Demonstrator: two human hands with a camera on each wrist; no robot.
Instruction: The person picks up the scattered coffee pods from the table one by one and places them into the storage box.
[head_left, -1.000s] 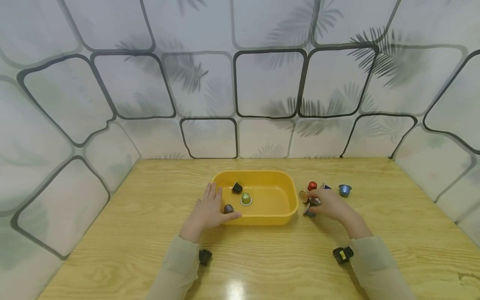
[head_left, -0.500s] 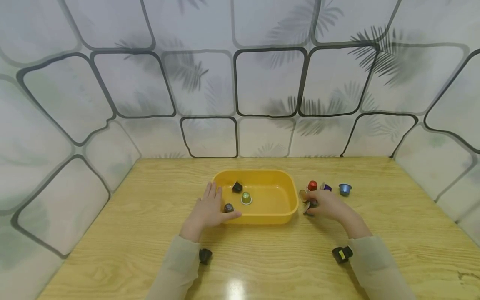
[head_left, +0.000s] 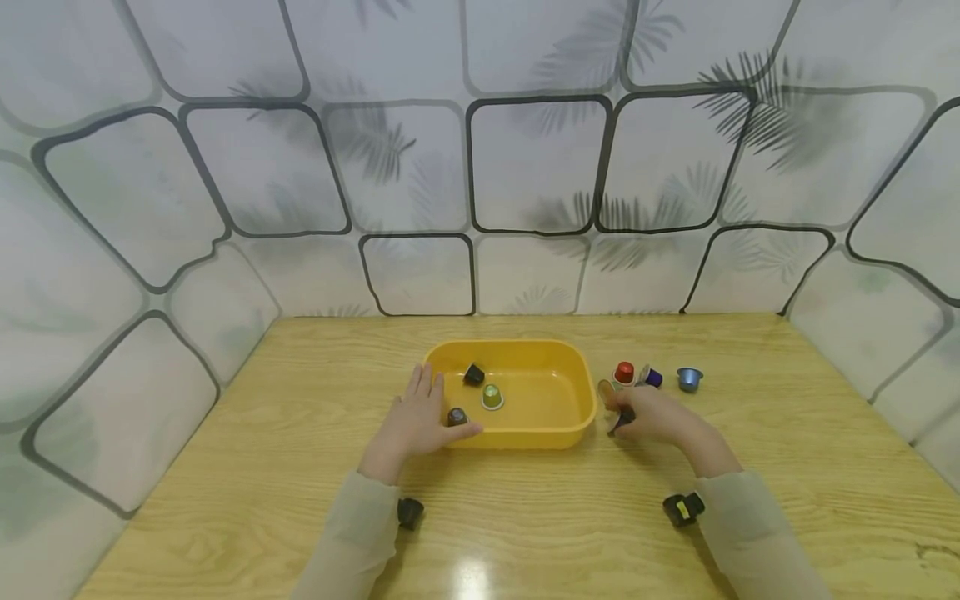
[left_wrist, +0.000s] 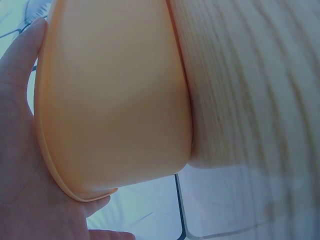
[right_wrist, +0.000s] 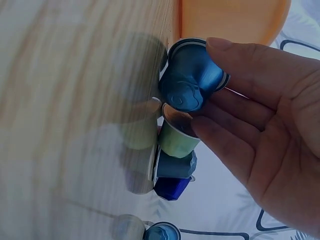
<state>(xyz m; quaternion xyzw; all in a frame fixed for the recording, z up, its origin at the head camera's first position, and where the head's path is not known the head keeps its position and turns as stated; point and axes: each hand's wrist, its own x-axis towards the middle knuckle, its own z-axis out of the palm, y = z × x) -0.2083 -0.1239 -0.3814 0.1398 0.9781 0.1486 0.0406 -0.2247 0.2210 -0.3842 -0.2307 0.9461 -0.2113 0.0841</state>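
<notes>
Tray (head_left: 517, 438) on table (head_left: 525, 517), wall (head_left: 532, 275) behind. Left half of tray: three pods (head_left: 492, 397), one back, one mid, one front-left. Left hand (head_left: 412, 425) at tray's front-left corner. Right of tray: pod cluster (head_left: 624, 372), right hand (head_left: 656, 415) at its near side with held pod (right_wrist: 185, 82). Lone pod (head_left: 690, 380) farthest right.

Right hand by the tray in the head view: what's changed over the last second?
The right hand has drawn back slightly, thumb and fingers closing around a blue capsule; how firmly isn't clear. The purple capsule beyond now shows more fully. Unchanged: the left hand on the yellow tray, the three capsules inside and the red capsule.
</notes>
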